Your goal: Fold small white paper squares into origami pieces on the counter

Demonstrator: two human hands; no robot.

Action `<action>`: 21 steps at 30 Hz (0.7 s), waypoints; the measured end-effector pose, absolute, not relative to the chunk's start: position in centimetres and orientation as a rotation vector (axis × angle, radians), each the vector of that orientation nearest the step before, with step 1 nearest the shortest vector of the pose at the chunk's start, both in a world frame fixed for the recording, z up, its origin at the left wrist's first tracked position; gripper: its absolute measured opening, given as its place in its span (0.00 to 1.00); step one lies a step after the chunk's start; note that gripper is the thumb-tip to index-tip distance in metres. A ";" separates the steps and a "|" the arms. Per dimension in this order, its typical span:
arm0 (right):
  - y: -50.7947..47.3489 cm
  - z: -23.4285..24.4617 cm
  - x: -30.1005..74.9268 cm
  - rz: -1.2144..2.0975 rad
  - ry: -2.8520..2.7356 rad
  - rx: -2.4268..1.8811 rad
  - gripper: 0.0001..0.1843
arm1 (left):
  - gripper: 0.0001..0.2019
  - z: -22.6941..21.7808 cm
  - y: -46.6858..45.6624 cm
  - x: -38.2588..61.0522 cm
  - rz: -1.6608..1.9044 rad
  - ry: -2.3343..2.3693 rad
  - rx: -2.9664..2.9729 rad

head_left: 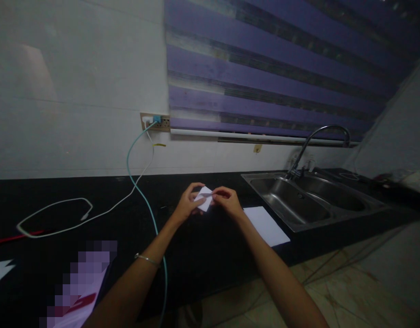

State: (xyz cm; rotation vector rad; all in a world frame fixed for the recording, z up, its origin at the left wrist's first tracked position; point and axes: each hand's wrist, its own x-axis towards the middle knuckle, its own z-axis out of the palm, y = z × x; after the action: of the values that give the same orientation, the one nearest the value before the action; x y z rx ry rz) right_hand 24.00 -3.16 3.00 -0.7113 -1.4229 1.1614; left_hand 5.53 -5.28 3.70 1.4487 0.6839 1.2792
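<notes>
The left forearm (pixel 141 273) reaches in from seven o'clock, the right forearm (pixel 273 264) from five. The left grip (pixel 189 201) curls, thumb laid toward three o'clock; the right grip (pixel 229 200) points toward nine, thumb and forefinger pinched, fingertips close beside the left's.

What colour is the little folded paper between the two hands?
The folded paper looks white, with a greyish shaded bit; see it in the head view.

The left grip (pixel 188 203) and right grip (pixel 228 199) hold folded paper (pixel 207 202).
</notes>
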 end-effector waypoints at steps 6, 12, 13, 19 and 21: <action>-3.1 3.0 24.2 1.150 -1.489 -0.714 0.13 | 0.22 3.9 -5.0 5.1 1.365 0.737 1.361; -3.3 3.0 24.5 1.103 -1.569 -0.698 0.12 | 0.13 3.7 -4.5 5.1 1.372 0.663 1.224; -3.3 2.9 24.4 1.107 -1.577 -0.695 0.12 | 0.12 3.7 -4.5 5.1 1.366 0.642 1.207; -3.2 2.8 24.3 1.188 -1.546 -0.694 0.13 | 0.15 3.9 -4.5 5.0 1.323 0.640 1.240; -3.3 2.8 24.3 1.199 -1.539 -0.700 0.13 | 0.15 4.0 -4.6 5.0 1.308 0.705 1.328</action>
State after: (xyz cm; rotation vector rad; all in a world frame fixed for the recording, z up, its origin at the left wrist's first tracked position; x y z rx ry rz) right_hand 24.32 -3.27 2.83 -0.6999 -1.5389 1.1989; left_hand 5.02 -4.62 4.01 1.3284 0.7047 1.3077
